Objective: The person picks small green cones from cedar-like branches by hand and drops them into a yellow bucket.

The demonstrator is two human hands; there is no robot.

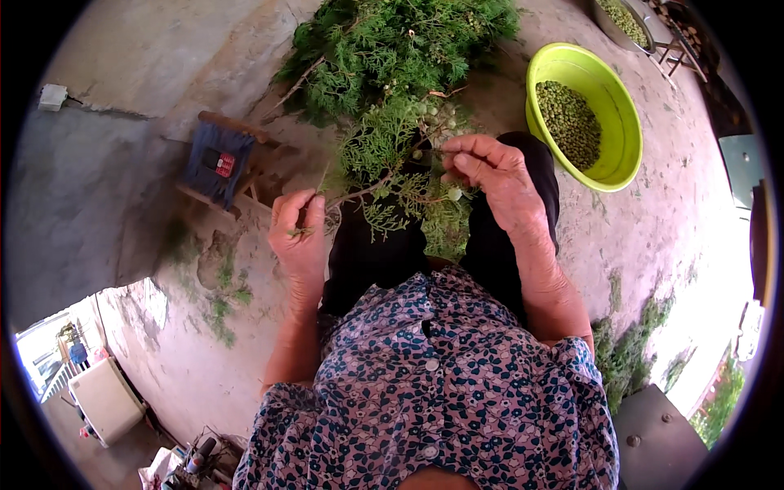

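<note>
A green evergreen branch with flat, scaly leaves and a few small round pale cones lies across my lap between my hands. My left hand is closed at the branch's woody stem end, with bits of green leaf showing at its fingers. On the other side, my right hand has thumb and forefinger pinched together at the twigs and cones. Whatever is between those fingertips is too small to make out. A round pale cone hangs just below the right hand.
Ahead lies a large heap of evergreen branches. A yellow-green basin holding many small green cones stands at right, a metal bowl beyond it. At left is a low stool with a phone-like device. Loose sprigs litter the floor.
</note>
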